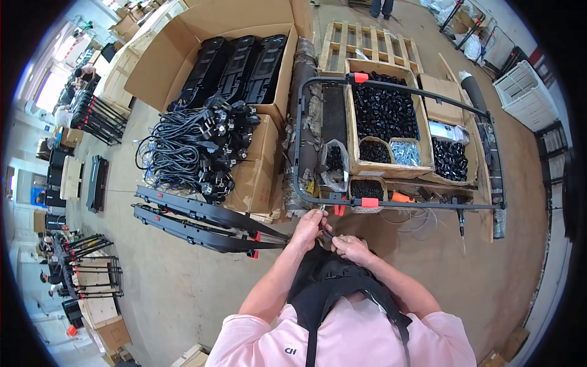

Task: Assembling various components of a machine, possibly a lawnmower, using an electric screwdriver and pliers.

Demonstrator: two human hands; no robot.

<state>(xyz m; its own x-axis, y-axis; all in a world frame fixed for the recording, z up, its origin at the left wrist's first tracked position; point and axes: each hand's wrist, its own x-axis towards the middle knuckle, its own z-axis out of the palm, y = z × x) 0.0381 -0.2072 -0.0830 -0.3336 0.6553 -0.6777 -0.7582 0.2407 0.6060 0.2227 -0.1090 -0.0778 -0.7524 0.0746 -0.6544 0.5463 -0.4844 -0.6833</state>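
— Closest to the lens?
— Both my hands, at centre frame: left hand (310, 227) and right hand (351, 248) pinch a small black part (327, 235), just below the black tube frame (342, 200).
— Beyond?
— Boxes of black fittings (382, 110), upper centre.

Tubular frame (391, 85), centre: matt black metal with glossy orange plastic clips. Crate (351, 122) beneath, centre right: rough bare wood, holding glossy black plastic parts and bright metal screws (405, 153). Cartons (257, 165), upper left: matt brown cardboard. Cable bundle (183, 153), left: smooth black rubbery sheath. Floor (183, 287): dull, worn concrete.
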